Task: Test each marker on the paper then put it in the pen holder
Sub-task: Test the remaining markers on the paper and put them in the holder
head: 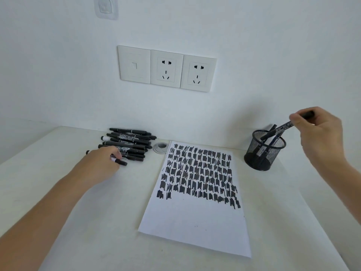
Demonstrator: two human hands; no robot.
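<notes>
A white sheet of paper [195,222] lies in the middle of the desk, its upper half covered with rows of black scribbles. At the right stands a black mesh pen holder [262,155] with a few markers inside. My right hand [322,133] pinches a black marker [283,128] by its top end, tilted, with its lower end inside the holder's rim. On the left lies a pile of black markers [130,142]. My left hand [102,163] rests at the pile's near edge, fingers closed on one marker [121,162] that still lies low on the desk.
A round grey cable grommet [160,147] sits in the white desk [97,222] between the pile and the paper. The white wall behind carries three socket plates [167,68] and a clear adhesive hook [105,7].
</notes>
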